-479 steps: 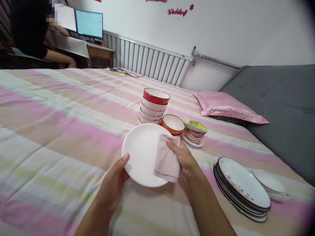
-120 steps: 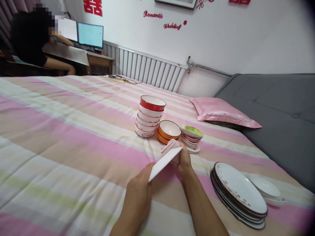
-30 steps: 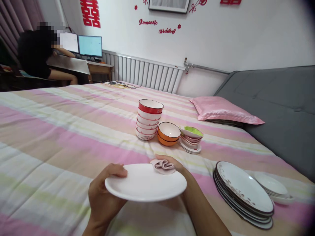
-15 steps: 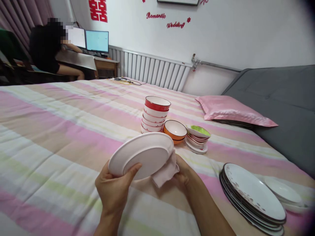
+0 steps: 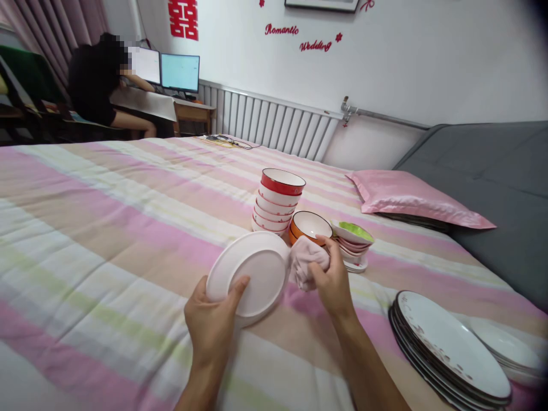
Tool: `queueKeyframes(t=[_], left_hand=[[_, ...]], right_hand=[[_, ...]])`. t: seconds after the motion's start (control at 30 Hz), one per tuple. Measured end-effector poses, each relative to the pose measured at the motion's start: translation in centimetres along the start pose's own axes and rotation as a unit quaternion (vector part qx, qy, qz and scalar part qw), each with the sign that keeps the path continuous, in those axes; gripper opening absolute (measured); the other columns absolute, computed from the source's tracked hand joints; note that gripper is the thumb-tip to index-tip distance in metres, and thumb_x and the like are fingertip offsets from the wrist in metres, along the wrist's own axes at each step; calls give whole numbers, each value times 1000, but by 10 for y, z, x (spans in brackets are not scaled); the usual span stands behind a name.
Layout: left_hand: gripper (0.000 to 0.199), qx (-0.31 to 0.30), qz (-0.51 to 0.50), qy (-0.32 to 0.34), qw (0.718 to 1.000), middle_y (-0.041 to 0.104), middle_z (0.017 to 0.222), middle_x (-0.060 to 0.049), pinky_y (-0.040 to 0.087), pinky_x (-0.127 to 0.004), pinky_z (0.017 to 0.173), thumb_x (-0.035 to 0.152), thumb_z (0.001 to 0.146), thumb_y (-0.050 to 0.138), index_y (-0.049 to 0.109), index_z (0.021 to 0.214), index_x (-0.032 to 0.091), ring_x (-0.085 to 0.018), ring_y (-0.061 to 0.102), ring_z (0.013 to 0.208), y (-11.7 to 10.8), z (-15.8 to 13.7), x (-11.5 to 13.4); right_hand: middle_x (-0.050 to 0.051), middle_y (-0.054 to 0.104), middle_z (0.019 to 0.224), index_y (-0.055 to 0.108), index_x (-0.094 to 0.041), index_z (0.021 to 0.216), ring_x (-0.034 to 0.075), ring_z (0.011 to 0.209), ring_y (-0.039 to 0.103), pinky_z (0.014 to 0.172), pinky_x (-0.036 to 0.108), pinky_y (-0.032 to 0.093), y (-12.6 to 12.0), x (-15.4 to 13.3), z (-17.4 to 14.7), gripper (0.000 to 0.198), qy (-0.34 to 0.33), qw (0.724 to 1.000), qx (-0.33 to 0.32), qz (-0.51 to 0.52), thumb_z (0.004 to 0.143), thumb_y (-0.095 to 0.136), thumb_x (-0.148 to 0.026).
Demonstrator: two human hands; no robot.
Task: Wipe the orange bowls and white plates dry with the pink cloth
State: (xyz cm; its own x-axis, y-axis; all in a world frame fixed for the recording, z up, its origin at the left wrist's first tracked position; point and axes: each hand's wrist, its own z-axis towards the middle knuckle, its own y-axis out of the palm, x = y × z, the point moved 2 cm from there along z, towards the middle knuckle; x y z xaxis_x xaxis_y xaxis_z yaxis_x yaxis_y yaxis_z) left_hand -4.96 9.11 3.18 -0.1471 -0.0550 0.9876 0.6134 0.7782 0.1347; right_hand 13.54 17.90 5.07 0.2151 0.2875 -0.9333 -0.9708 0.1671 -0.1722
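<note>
A white plate (image 5: 261, 279) is tilted with its underside towards me, above the bed. My left hand (image 5: 216, 311) grips its left edge, the thumb lying on the underside and the other fingers behind, mostly hidden. A pale pink cloth (image 5: 307, 262) is bunched in my right hand (image 5: 336, 282), close to the plate's right rim; I cannot tell whether the cloth touches it. Just beyond my hands stand a stack of red-and-white bowls (image 5: 280, 197), an orange bowl (image 5: 311, 225) and a pile of small dishes topped by a green one (image 5: 354, 232).
Stacked dark-rimmed oval plates (image 5: 454, 342) lie at the right, beside small white dishes (image 5: 507, 342). A pink pillow (image 5: 419, 197) rests by the grey headboard (image 5: 483, 165). Cables (image 5: 229, 141) lie on the striped bed's far edge. Another person (image 5: 96, 85) sits at a desk with monitors.
My right hand with the cloth has come up from under the plate's right edge to beside it. The plate has turned to show more of its underside. The view has shifted slightly.
</note>
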Motion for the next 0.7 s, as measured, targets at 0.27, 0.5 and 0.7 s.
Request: queueKeyframes(t=[0.27, 0.5, 0.7], left_hand=[[40, -20, 107, 70, 992, 60, 55, 2, 43, -23, 47, 49, 53, 81, 63, 67, 16, -14, 53, 52, 4, -9, 3], [38, -29, 133, 103, 985, 52, 49, 5, 39, -21, 43, 49, 55, 78, 56, 60, 18, -12, 48, 48, 7, -15, 6], [45, -26, 173, 142, 974, 40, 46, 8, 33, -19, 41, 48, 58, 76, 41, 52, 20, -9, 41, 45, 9, -20, 5]], right_hand=[[5, 64, 116, 57, -24, 117, 24, 105, 58, 90, 37, 45, 10, -20, -17, 50, -177, 975, -66, -119, 70, 49, -9], [7, 61, 108, 60, -19, 104, 22, 104, 57, 92, 36, 45, 14, -19, -18, 30, -239, 966, -44, -91, 75, 55, -11], [5, 67, 97, 64, -20, 98, 19, 91, 61, 82, 32, 47, 10, -18, -15, 14, -227, 967, 23, -115, 86, 59, -24]])
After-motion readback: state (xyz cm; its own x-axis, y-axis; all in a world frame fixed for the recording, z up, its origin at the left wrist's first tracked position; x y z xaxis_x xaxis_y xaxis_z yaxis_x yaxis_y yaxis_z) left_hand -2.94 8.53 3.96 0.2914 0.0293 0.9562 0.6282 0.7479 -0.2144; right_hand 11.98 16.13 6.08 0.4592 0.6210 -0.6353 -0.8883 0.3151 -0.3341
